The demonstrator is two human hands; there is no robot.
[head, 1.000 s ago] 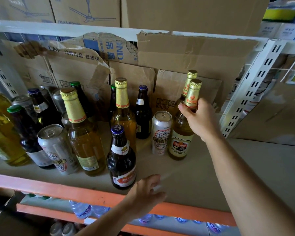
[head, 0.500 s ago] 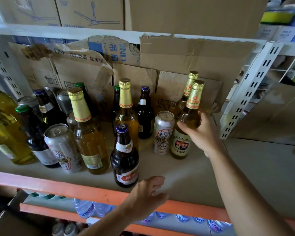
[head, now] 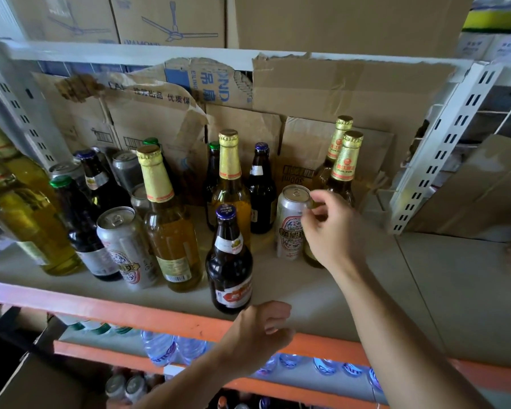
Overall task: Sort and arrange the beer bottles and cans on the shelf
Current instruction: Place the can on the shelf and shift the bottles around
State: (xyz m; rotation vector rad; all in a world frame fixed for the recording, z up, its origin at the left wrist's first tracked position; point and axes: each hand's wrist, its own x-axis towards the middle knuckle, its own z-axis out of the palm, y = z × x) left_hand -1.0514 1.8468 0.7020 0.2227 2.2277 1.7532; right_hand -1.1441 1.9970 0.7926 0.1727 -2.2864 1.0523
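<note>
1. Where the shelf (head: 425, 290) carries the white can (head: 289, 228), other bottles (head: 165, 219) crowd left of it.
2. Gold-foil bottle (head: 344, 160) stands upright just right of the can.
3. Dark bottle (head: 229, 261) stands front-left of the can.
4. Right hand (head: 334, 231): curled fingers touch the can's rim; grasp cannot be told.
5. Left hand (head: 257, 332), before the can, loosely curled, holding nothing.

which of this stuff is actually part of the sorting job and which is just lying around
Job: gold-foil bottles, silver cans, dark brown bottles.
Lying about: fan boxes overhead, torn cardboard behind, water bottles below.
</note>
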